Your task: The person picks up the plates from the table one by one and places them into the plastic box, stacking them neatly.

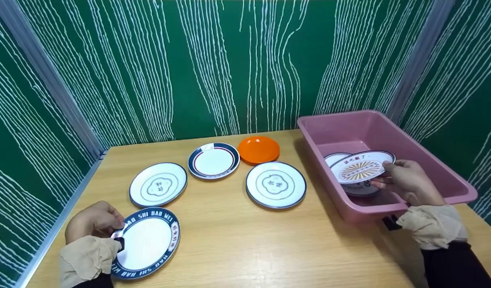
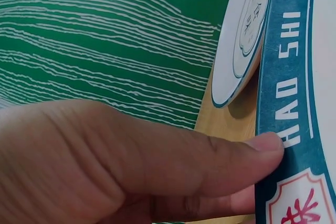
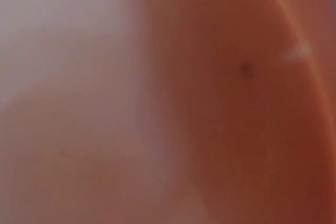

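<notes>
My left hand [image 1: 94,222] pinches the left edge of a plate with a dark blue lettered rim [image 1: 145,244]. In the left wrist view the thumb [image 2: 231,163] lies over that rim. At the right, my right hand [image 1: 409,182] grips the edge of a white plate with a yellow sunburst [image 1: 361,167], tilted within the pink plastic basin [image 1: 425,166]. Beneath it, other plates [image 1: 335,158] in the basin are partly hidden. The right wrist view is a blur of pinkish and brownish red surfaces; what they are cannot be told.
On the wooden table [image 1: 245,248] stand two white plates with blue line patterns, one left [image 1: 158,185] and one nearer the basin [image 1: 276,185]. Behind them are a blue-and-red-rimmed plate [image 1: 214,161] and an orange plate [image 1: 258,150]. Green walls with white lines [image 1: 253,72] enclose the table.
</notes>
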The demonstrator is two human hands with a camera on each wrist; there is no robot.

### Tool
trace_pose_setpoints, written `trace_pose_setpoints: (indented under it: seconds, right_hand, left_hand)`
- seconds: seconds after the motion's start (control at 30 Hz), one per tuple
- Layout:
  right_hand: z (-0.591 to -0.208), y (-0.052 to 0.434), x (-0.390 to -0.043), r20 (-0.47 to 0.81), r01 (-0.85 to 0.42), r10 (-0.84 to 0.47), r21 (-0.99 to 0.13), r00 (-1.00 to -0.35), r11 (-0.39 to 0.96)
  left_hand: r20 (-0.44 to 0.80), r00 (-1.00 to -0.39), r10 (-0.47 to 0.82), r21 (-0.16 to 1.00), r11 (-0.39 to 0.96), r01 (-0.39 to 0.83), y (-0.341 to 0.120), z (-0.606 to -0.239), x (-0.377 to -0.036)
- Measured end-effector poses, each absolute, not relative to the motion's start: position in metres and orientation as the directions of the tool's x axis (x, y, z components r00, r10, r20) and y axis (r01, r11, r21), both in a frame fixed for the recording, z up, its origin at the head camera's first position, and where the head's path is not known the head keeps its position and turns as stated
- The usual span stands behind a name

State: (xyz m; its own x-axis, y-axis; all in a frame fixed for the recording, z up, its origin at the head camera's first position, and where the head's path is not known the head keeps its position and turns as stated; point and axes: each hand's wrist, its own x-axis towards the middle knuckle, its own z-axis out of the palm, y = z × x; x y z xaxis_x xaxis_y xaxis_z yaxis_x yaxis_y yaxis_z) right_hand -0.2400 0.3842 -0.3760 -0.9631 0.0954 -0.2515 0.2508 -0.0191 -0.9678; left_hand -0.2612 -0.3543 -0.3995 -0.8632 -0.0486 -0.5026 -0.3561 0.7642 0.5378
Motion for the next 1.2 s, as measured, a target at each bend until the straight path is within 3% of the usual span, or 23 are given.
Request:
trace_pose_setpoints:
  seconds: [0.37,0.8,1.2]
  right_hand:
    - [-0.377,0.3857,-0.2407,-0.273,0.271,0.107,-0.962,-0.956,-0.038]
    - [-0.3761,0.3853,-0.2401,-0.285,0.311,0.179,-0.94,-0.942,0.139]
    - [-0.3771,0.3874,-0.2408,-0.307,0.306,0.199,-0.951,-0.931,-0.033]
  left_hand:
    - [-0.507,-0.861,-0.037,0.526,0.778,-0.344,-0.3548,-0.4009,-0.2613]
    - [-0.514,-0.857,-0.032,0.521,0.783,-0.341,-0.3541,-0.3996,-0.2602]
    - [-0.529,-0.848,-0.017,0.52,0.784,-0.34,-0.3545,-0.3963,-0.26]
